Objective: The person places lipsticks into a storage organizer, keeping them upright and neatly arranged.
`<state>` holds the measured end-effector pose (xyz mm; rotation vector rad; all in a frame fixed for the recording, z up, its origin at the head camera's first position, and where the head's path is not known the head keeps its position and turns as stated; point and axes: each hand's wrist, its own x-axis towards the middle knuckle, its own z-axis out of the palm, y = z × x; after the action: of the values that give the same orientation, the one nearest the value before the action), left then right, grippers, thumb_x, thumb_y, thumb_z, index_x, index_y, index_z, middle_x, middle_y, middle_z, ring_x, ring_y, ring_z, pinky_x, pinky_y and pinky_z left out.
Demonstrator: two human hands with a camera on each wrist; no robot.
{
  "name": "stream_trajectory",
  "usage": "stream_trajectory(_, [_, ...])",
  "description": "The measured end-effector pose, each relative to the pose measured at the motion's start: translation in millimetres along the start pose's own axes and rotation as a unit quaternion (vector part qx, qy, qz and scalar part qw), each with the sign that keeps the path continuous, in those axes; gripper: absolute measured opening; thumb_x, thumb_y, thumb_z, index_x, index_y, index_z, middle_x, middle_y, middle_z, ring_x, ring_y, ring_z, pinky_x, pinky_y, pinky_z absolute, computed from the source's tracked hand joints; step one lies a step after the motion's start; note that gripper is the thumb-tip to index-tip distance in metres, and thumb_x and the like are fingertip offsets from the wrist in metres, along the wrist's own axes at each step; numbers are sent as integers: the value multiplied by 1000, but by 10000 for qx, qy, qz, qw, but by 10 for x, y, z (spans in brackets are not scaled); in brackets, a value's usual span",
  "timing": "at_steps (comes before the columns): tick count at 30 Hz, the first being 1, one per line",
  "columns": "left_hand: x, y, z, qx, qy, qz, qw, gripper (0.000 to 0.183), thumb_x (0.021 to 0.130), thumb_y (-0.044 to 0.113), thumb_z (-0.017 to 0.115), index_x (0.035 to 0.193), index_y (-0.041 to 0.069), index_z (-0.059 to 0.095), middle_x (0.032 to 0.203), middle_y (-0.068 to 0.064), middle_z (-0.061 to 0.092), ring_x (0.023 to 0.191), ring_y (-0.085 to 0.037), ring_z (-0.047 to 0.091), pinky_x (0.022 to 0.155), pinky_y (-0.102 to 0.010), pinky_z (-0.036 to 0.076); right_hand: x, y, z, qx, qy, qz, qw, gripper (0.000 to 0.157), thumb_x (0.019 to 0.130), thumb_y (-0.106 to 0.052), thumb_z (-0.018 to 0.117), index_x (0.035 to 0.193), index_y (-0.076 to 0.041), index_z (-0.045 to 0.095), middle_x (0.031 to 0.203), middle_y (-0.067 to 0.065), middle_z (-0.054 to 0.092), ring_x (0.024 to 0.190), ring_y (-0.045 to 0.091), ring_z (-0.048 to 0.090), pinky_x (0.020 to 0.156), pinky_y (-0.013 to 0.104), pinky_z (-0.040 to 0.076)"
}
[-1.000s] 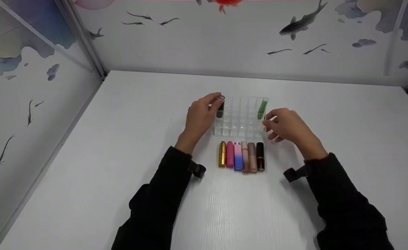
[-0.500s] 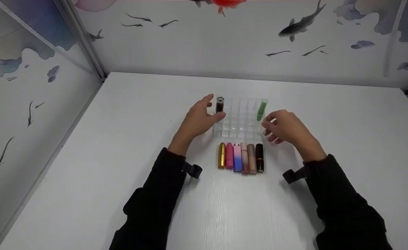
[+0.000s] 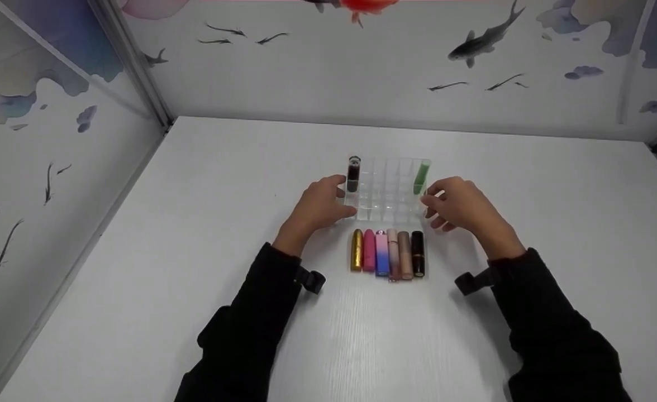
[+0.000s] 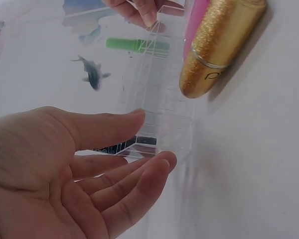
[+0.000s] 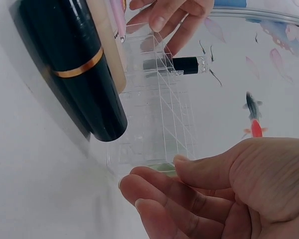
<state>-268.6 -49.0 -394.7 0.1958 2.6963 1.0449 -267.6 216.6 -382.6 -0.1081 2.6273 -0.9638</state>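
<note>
In the head view, a clear compartmented lipstick organizer (image 3: pixel 385 190) stands between both hands. A dark lipstick tube (image 3: pixel 353 174) with a clear end stands in its back left compartment. A green tube (image 3: pixel 422 176) leans in the back right one. My left hand (image 3: pixel 318 205) is at the organizer's left side, thumb and fingers spread around its near corner, holding no tube; whether it touches the wall is unclear. At the opposite side, my right hand (image 3: pixel 456 202) pinches the organizer's edge between thumb and curled fingers, as the right wrist view (image 5: pixel 199 194) shows.
Several tubes lie side by side in front of the organizer: gold (image 3: pixel 357 250), pink (image 3: pixel 369 250), pink-blue (image 3: pixel 382 253), pale pink-brown (image 3: pixel 394 255), tan (image 3: pixel 405 255) and black (image 3: pixel 418 254). White panels with painted fish (image 3: pixel 476 46) border the white table (image 3: pixel 239 184).
My left hand has let go of the dark tube in the back left compartment and drawn back toward the organizer's near left corner. My right hand has stayed in place.
</note>
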Motion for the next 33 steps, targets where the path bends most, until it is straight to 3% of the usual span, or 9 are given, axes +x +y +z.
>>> stream_trajectory(5, [3,-23,5,199,-63,-39,9998,72,91,20,77,153,5,43,132,-14,65,120,-25,61,100,-38,49,0,-20,0,17,0,-47,10000,32,105,-16,55,126,9,60,98,22,73,76,25,74,64,33,60])
stream_trajectory(9, [3,-41,-10,54,-82,-21,9999,63,96,31,72,149,5,49,129,-16,66,109,-25,65,92,-38,54,-3,-31,-2,-6,1,-150,9999,33,105,-15,56,126,10,60,97,22,73,76,25,74,63,33,60])
stream_trajectory(14, [11,-48,-3,-86,-6,-9,10000,57,97,30,71,146,6,53,126,-16,68,97,-22,67,86,-37,56,-6,-22,-7,39,14,-214,9998,33,105,-15,56,125,10,60,96,22,73,74,25,74,62,33,60])
stream_trajectory(27, [-9,15,40,-43,80,-121,9999,52,98,28,70,143,6,56,123,-14,68,101,-23,66,85,-36,55,-24,6,-5,94,-20,-227,9997,33,106,-15,55,125,11,60,97,23,73,77,27,74,63,33,60])
stream_trajectory(33, [-7,43,62,35,79,-206,9998,54,98,29,69,144,4,54,125,-15,67,104,-24,65,87,-36,55,-99,-26,-82,-439,-76,-338,9984,37,105,-17,56,132,8,58,100,23,74,81,28,74,66,35,60])
